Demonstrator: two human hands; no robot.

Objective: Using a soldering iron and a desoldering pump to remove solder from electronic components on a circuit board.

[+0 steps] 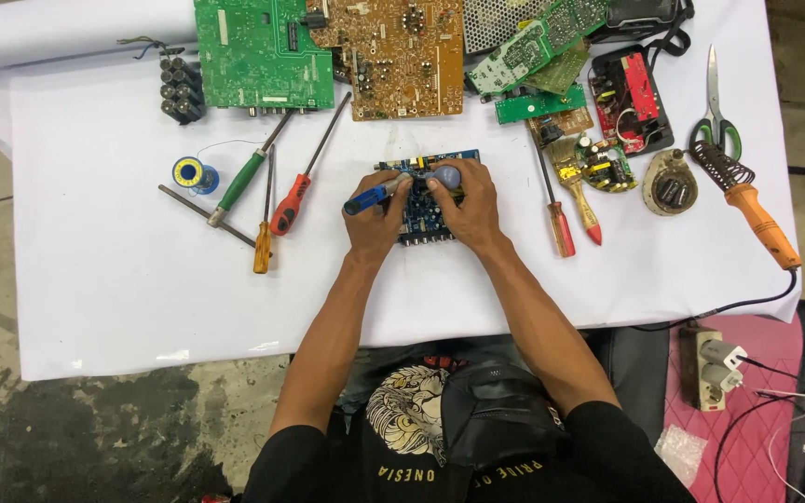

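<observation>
Blue circuit board (430,219) sits mid-table. Left hand (373,216) has its fingers wrapped round a blue-handled tool (402,184); right hand (466,207) pinches its bulb end. If the tip skids, it could scrape parts, since nothing clamps the board down.

No screens or signs on the bench. Closest thing to a package is a small clear plastic bag (680,454), crumpled, lying on the pink quilted mat (757,391) at lower right, just below the white power strip (701,368). One small white rectangular label (224,28) sits near the green circuit board (263,53)'s left edge.
</observation>
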